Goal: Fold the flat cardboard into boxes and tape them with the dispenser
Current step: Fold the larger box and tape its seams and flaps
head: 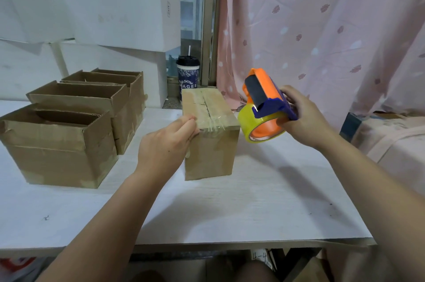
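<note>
A closed cardboard box (212, 150) stands in the middle of the white table (230, 208), with clear tape along its top seam and over the near edge. My left hand (166, 143) rests against the box's near left top corner, fingers curled onto the tape end. My right hand (303, 116) grips the orange and blue tape dispenser (264, 102) with its yellow tape roll, held in the air just right of the box and apart from it.
Three open-topped cardboard boxes (69, 130) stand in a row on the table's left. White foam boxes (110, 6) are stacked behind them. A lidded drink cup (188, 77) with a straw stands behind the closed box. A pink curtain (322, 29) hangs at the right.
</note>
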Motion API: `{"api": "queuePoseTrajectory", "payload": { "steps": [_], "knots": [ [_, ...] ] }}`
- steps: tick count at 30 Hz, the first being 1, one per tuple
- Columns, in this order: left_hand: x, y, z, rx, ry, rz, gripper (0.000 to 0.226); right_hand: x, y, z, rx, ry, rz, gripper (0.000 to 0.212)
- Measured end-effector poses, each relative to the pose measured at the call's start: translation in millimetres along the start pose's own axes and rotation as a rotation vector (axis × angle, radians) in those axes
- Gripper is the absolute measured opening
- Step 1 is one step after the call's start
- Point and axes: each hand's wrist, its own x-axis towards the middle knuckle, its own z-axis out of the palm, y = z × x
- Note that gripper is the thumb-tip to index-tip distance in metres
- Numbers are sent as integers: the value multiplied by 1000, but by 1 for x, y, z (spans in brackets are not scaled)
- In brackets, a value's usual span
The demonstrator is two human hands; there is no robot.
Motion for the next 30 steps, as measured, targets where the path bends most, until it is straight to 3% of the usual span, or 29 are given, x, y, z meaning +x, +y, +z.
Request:
{"api": "queuePoseTrajectory", "payload": {
  "steps": [13,21,25,28,30],
  "knots": [
    [-2,2,7,-7,50,-10,26,-5,36,21,151,-27,62,55],
    [-4,2,6,-6,-4,-18,11,-20,46,45,294,20,227,77],
    [-3,3,1,-17,-67,-48,38,-23,48,51,335,59,285,65],
    [-4,3,-5,-55,-298,-174,56,-23,47,51,339,52,315,78],
    [-6,6,-7,-3,-434,-200,68,-24,44,50,356,56,331,69]
  ]
}}
